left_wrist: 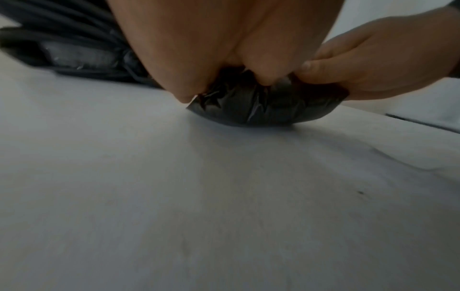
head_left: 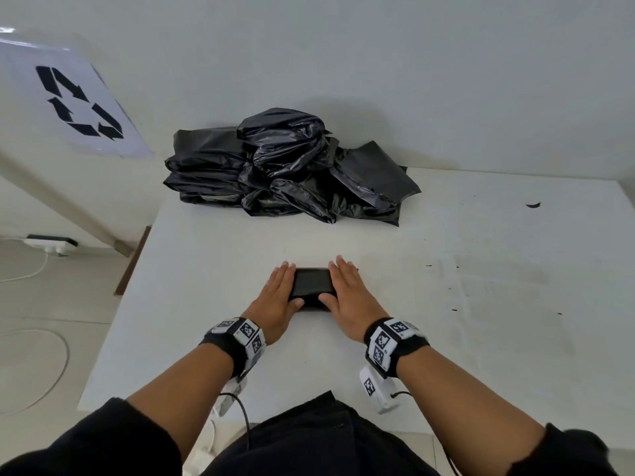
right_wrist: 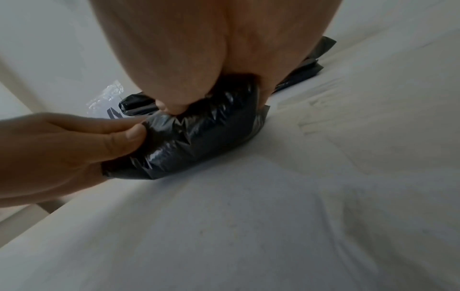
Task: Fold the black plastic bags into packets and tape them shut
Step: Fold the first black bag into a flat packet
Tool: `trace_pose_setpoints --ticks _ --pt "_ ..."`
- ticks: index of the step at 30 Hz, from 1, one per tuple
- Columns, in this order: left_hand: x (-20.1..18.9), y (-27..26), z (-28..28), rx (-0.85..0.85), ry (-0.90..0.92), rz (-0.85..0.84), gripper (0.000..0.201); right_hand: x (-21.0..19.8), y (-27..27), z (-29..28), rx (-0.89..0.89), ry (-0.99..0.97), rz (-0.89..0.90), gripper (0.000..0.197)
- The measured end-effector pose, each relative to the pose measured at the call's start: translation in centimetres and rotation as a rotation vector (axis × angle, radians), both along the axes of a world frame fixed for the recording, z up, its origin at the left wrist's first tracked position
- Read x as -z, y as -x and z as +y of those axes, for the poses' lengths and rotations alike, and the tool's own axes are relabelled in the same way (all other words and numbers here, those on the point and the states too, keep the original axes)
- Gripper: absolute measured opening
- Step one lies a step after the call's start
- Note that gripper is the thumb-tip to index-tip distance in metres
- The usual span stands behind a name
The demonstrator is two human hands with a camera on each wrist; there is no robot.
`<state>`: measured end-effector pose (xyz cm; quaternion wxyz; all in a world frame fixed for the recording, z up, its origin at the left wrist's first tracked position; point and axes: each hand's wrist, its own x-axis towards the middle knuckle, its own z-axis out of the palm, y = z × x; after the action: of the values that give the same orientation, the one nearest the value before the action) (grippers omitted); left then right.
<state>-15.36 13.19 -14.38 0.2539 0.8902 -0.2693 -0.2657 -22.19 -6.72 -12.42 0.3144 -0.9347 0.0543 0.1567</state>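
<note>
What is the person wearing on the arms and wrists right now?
Black sleeves pushed up toward the elbows, forearms bare. Each wrist has a black band carrying white blocks printed with black square marker patterns: left wrist band, right wrist band. A white camera unit hangs under each wrist, with a thin black cable trailing back. No gloves or rings visible.

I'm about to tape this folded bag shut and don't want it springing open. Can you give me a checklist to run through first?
1. Packet flat on the table: ok.
2. Left hand holding one end: ok, thumb on top.
3. Right hand holding the other end: ok.
4. Folds tight: not ok, near edge puffy and crinkled.
5. Tape within reach: cannot tell, none visible.
6. Unfolded pile apart from the packet: ok.
</note>
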Motion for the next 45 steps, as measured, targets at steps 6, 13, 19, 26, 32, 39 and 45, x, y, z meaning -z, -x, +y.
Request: trace_pose_setpoints --ticks 6,13,19,26,32,39,45 --pt "0.5 0.5 0.4 -0.036 0.046 0.062 0.073 0.6 0.5 -0.6 0.116 -0.138 0.041 0.087" --pt "0.4 0.8 0.4 -0.032 -0.135 0.009 0.073 0.6 0.9 -0.5 0.135 -0.172 0.037 0.09" --pt "0.2 0.7 0.4 -0.123 -0.063 -0.046 0.077 -0.3 0.5 -1.3 0.133 -0.134 0.031 0.09" --pt "-1.1 0.5 0.7 -0.218 0.159 -0.153 0.101 0.8 1.9 -2.7 0.326 -0.162 -0.337 0.07" --pt "-3.7 0.4 -3.6 -0.192 0.27 -0.356 0.058 1.0 3.3 -5.9 0.529 -0.075 -0.311 0.04" --pt "-6.1 -0.2 -11.3 -0.057 0.181 -0.365 0.025 1.5 4.7 -11.8 0.779 0.069 -0.195 0.023" --pt "-5.4 -3.5 -16.1 -0.048 -0.236 -0.212 0.032 1.3 4.6 -16.8 0.824 0.223 -0.012 0.026"
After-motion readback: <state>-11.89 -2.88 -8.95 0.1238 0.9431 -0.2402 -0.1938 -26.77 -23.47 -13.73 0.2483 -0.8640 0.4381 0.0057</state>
